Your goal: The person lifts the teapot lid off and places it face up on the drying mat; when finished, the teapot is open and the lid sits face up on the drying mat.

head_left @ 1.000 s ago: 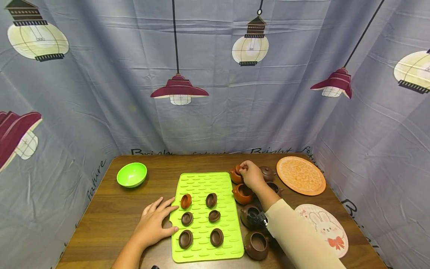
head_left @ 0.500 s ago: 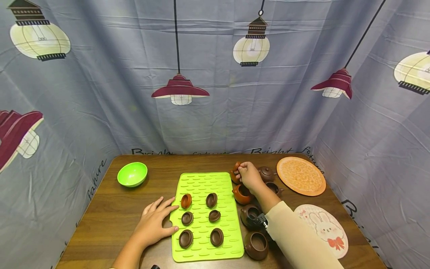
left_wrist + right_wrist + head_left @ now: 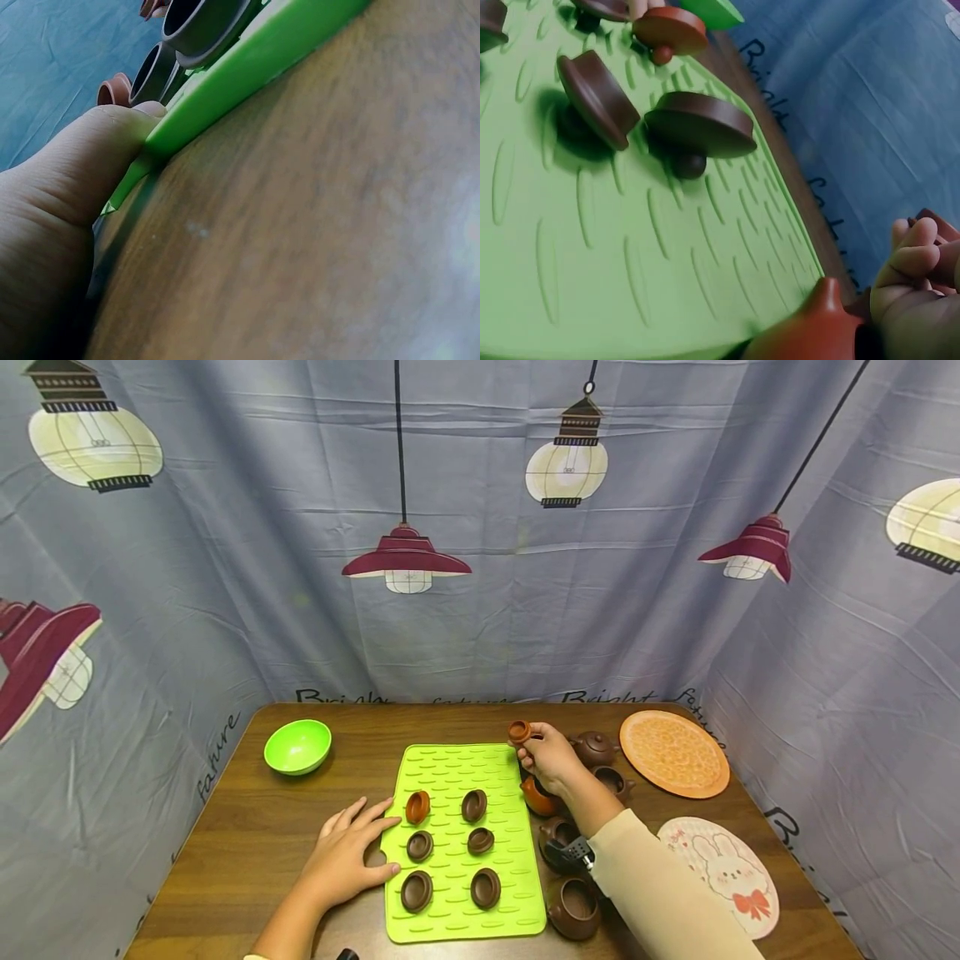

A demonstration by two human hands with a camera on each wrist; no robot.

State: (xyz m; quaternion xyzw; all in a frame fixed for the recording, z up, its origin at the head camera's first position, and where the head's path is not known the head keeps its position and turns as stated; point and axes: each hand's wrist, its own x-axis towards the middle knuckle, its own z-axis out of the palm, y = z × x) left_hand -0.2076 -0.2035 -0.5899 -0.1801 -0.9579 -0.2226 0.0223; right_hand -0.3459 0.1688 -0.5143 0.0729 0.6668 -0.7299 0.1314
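My right hand pinches a small reddish-brown teapot lid, its hollow underside facing up, above the far right corner of the green mat. The lid's edge also shows beside the curled fingers in the right wrist view. Below this hand stands an open orange teapot; another orange one is hidden by the hand. My left hand lies spread, with fingertips and thumb on the mat's left edge. Several upturned lids sit on the mat, including an orange lid and dark brown lids such as this one.
Along the mat's right side stand open brown teapots, the nearest one at the front. A lidded brown teapot stands at the back. Farther right lie an orange round mat and a rabbit mat. A green bowl is back left.
My right hand has lifted the reddish-brown lid off the back orange teapot, moved it slightly left and turned its hollow side up. My left hand has stayed in place.
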